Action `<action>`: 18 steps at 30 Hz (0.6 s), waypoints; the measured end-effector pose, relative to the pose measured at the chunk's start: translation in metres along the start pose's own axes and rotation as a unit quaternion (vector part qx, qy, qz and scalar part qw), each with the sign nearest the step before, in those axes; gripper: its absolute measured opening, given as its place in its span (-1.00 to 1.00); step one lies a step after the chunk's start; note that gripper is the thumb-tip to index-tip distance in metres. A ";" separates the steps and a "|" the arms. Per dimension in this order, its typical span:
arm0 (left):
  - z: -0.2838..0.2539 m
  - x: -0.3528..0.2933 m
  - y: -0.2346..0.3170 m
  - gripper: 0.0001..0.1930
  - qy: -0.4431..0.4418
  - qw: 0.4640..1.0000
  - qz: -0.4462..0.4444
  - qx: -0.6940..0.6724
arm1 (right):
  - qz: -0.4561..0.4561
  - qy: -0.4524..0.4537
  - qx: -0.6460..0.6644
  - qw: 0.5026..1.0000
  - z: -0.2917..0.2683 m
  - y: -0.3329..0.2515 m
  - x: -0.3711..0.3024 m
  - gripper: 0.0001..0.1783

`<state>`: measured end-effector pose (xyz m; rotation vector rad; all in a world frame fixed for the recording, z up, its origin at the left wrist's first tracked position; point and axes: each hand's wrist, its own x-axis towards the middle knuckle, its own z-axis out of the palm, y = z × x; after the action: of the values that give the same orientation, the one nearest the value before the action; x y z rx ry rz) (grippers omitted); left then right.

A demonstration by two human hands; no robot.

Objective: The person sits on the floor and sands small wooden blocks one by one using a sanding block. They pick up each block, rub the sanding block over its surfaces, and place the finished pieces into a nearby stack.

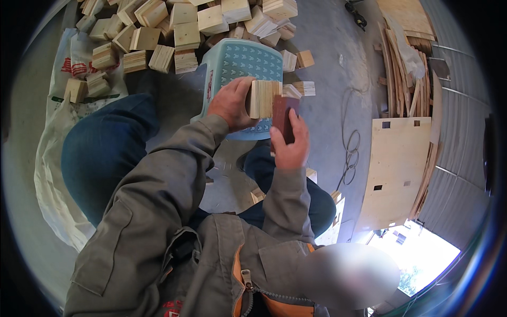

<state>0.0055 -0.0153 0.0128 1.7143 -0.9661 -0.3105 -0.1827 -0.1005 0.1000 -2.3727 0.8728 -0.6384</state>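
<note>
Over a light blue plastic stool [248, 55], my left hand [231, 105] grips a plywood block [262, 99], its layered edges showing. My right hand [293, 140] is closed around a reddish-brown sanding block [283, 117]. The flat side of the sanding block lies against the right end of the plywood block, or very close to it; the exact contact is hard to make out. My fingers wrap over its right side, with the thumb on the near face.
A heap of plywood blocks [185, 34] covers the floor beyond the stool. At left lies a white woven sack [58, 174]. To the right are a cable [349, 153], a large plywood sheet [396, 169] and stacked boards [404, 79]. A power tool [356, 17] lies far right.
</note>
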 end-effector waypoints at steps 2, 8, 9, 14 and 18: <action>0.002 -0.001 0.002 -0.05 -0.002 1.000 0.001 0.000 | -0.010 -0.003 0.018 1.000 0.009 0.007 0.033 -0.24; 0.001 0.002 0.010 -0.02 -0.015 1.000 -0.005 0.000 | 0.014 -0.048 -0.031 0.998 0.030 0.012 0.129 -0.22; 0.001 0.001 0.009 -0.01 -0.012 1.000 -0.005 0.001 | 0.002 -0.050 -0.067 0.997 0.034 0.011 0.131 -0.22; 0.000 -0.002 -0.001 -0.03 -0.001 1.000 -0.003 0.015 | -0.075 -0.009 -0.112 0.991 0.042 0.006 0.081 -0.22; 0.006 -0.001 -0.001 -0.10 0.000 1.000 0.010 0.019 | -0.089 -0.021 -0.147 0.985 0.022 -0.025 0.012 -0.21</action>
<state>0.0022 -0.0184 0.0093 1.7377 -0.9939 -0.2810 -0.1505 -0.0858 0.1017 -2.7421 0.7882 -0.5559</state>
